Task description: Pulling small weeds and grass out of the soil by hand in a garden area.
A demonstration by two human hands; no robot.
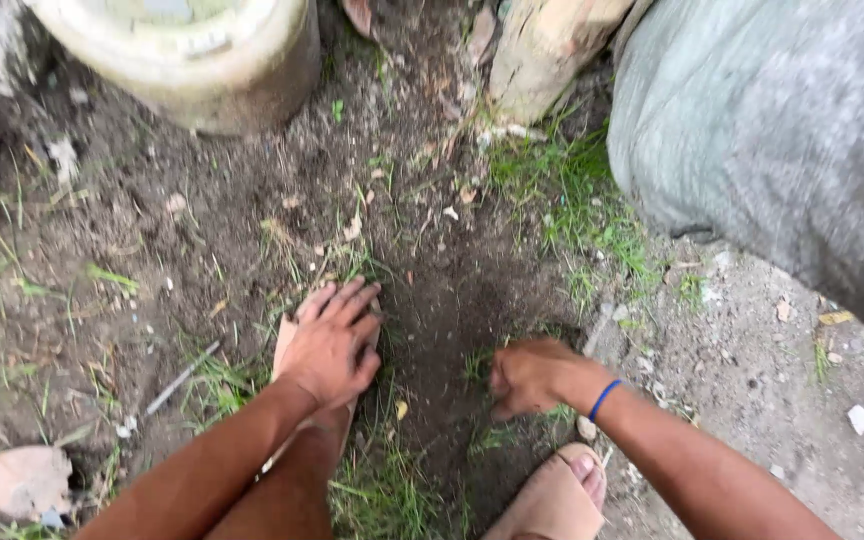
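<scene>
My left hand (330, 342) lies flat, fingers spread, on top of my left foot in a tan sandal (287, 345) at the edge of a dark patch of bare soil (442, 310). My right hand (532, 375), with a blue band on its wrist (604, 398), is closed low at a tuft of grass (492, 435) beside the soil patch. Whether grass sits inside the fist is hidden. My right foot in a tan sandal (557, 495) stands just below that hand.
A pale round bucket (192, 60) stands at the top left. A wooden post (542, 50) rises at top centre, and a large grey sack (782, 140) fills the top right. Thin grass, dry leaves and small stones lie scattered about; gravelly ground (772, 380) is at right.
</scene>
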